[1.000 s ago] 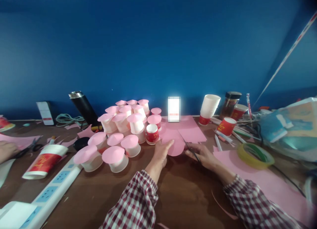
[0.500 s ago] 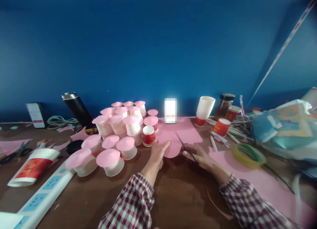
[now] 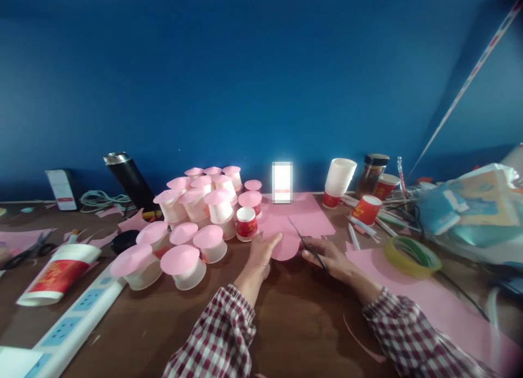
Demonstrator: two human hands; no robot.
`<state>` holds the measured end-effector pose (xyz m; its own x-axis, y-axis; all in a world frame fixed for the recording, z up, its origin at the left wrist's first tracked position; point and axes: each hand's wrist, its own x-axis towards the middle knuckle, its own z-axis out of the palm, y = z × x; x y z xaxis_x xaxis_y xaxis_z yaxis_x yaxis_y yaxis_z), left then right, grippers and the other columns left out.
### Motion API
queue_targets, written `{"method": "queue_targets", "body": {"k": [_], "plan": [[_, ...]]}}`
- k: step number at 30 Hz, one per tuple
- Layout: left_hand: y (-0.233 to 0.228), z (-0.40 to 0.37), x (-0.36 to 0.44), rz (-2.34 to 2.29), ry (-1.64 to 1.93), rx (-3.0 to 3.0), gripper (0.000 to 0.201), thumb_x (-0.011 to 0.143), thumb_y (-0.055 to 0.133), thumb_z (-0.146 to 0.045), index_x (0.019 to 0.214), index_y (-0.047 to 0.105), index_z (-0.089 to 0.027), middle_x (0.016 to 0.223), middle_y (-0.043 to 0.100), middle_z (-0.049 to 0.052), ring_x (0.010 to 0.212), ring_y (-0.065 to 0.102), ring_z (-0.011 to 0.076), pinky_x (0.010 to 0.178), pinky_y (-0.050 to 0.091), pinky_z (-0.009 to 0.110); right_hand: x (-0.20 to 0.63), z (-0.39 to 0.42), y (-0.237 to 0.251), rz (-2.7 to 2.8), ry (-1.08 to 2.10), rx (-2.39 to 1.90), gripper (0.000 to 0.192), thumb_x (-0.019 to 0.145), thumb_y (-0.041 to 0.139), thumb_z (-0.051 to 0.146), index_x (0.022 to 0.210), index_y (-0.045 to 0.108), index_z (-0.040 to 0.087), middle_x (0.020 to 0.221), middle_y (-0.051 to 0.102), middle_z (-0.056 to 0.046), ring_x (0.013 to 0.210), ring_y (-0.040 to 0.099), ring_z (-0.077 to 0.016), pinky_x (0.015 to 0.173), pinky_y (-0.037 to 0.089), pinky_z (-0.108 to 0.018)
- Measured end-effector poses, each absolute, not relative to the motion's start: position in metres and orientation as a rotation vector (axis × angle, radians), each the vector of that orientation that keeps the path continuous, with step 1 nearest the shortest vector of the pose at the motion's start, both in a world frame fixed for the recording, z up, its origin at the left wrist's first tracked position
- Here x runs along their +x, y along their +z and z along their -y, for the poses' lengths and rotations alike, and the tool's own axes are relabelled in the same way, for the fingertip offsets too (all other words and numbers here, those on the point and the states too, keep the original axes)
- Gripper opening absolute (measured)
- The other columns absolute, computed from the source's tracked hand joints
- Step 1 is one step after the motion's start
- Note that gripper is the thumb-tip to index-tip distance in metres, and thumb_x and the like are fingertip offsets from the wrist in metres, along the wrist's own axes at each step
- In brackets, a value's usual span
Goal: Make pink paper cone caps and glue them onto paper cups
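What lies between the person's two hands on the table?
In the head view, the rounded edge of the pink paper lies between the left hand and the right hand, which holds scissors.

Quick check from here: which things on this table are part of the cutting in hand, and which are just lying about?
In hand:
- left hand on the pink paper
- right hand, grip shut on the scissors
- pink-topped cups alongside

Lying about:
- black flask
- tape roll
- power strip
- jar
- second scissors

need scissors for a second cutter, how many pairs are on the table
2: one pair of scissors in the right hand at the pink paper, another pair at the table's far left. More may be hidden.
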<state>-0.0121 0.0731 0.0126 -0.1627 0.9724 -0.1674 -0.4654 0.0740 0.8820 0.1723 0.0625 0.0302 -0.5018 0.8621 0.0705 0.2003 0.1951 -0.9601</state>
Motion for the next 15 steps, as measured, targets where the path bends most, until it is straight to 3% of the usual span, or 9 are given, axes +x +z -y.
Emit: {"method": "queue_targets", "body": {"k": [10,15], "plan": [[0.0118,-0.0731,-0.0115,-1.022,1.464,0.642,0.064,0.055,0.081,-0.023,0.113,0.056,-0.014,0.095,0.069,0.012,0.094,0.064,0.0253,0.085,0.047,0.036,0.1726,-0.0617,0.0324,1.881,1.286,-1.008,0.039,0.08,0.057,0.05,0.091,0.063,0.013,0.07,0.056,-0.001,0.06,0.048,-0.0114,0.054,0.036,-0.022],[0.0138,-0.0721,-0.0111,-1.027,1.462,0.643,0.061,0.055,0.081,-0.023,0.11,0.058,-0.013,0.093,0.069,0.012,0.091,0.065,0.0248,0.084,0.048,0.036,0.1735,-0.0638,0.0301,1.912,1.26,-0.979,0.036,0.08,0.059,0.047,0.092,0.064,0.014,0.079,0.06,-0.003,0.069,0.051,-0.0135,0.059,0.039,-0.023]]}}
